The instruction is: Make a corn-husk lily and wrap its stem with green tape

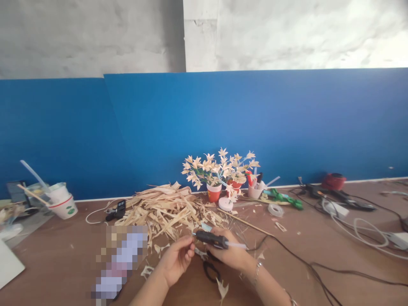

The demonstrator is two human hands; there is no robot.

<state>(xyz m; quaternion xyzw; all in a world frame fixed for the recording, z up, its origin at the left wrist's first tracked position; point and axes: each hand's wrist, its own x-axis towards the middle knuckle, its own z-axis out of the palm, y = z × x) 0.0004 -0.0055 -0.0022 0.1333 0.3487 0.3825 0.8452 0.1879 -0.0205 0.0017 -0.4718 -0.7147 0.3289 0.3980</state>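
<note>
My right hand (232, 251) is wrapped round a black hot glue gun (210, 239), with a translucent glue stick (237, 245) jutting from its back end. The gun's nozzle points left, at the fingertips of my left hand (177, 260). Thumb and fingers of that hand are pinched together; whatever is between them is too small to make out. Beneath the gun lie black-handled scissors (211, 271), partly covered by my hands. A pale husk flower piece (222, 289) rests on the table nearer to me.
Dry husk strips (168, 208) are heaped at centre left. Behind stand husk flowers in a red-and-white pot (213, 193) and a cup of tools (255, 191). A tape roll (276, 210) and cables (309, 265) lie right; a paper cup (64, 208) stands left. A blue partition (223, 114) bounds the back.
</note>
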